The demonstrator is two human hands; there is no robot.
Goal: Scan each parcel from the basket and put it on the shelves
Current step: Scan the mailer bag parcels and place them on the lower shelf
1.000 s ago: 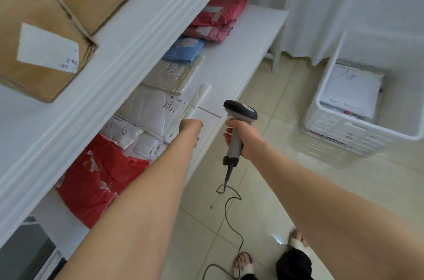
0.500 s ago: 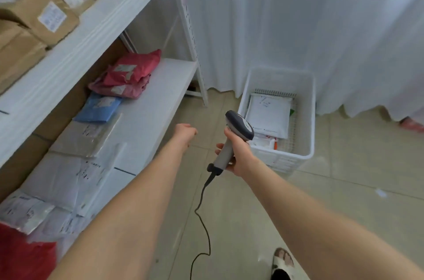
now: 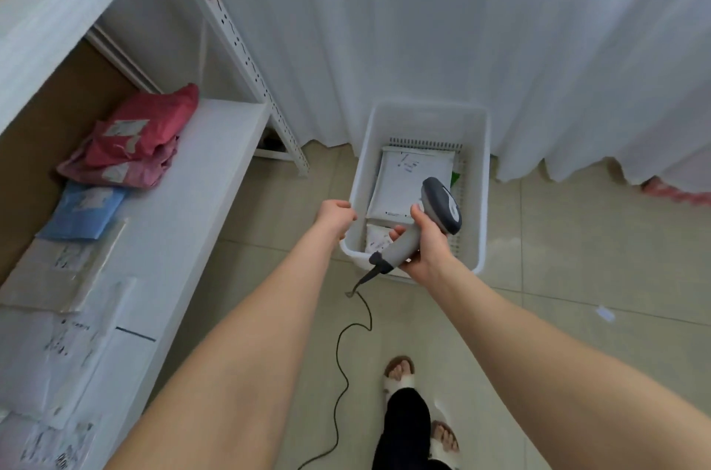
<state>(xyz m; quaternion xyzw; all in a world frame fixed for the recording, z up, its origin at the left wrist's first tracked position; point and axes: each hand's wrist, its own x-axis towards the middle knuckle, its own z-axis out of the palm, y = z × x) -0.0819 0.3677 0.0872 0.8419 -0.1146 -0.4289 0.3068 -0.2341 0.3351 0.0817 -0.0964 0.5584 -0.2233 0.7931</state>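
On the lower shelf (image 3: 200, 177) at far left lie white mailers (image 3: 57, 319), a blue packet (image 3: 82, 209) and pink bags (image 3: 134, 138). The left hand (image 3: 335, 213) hangs empty at the near left rim of the white basket (image 3: 483, 177), fingers loosely curled. In the basket a white parcel (image 3: 408, 181) lies flat on other packets. The right hand (image 3: 425, 244) grips the grey scanner (image 3: 440, 206) by its handle above the basket, the cord (image 3: 342, 365) trailing to the tiled floor (image 3: 577, 277).

White basket (image 3: 483, 177), white parcel (image 3: 408, 183), grey scanner (image 3: 442, 208), white shelf (image 3: 200, 177) with pink (image 3: 142, 134) and blue mailers (image 3: 82, 209), beige floor tiles (image 3: 577, 238).
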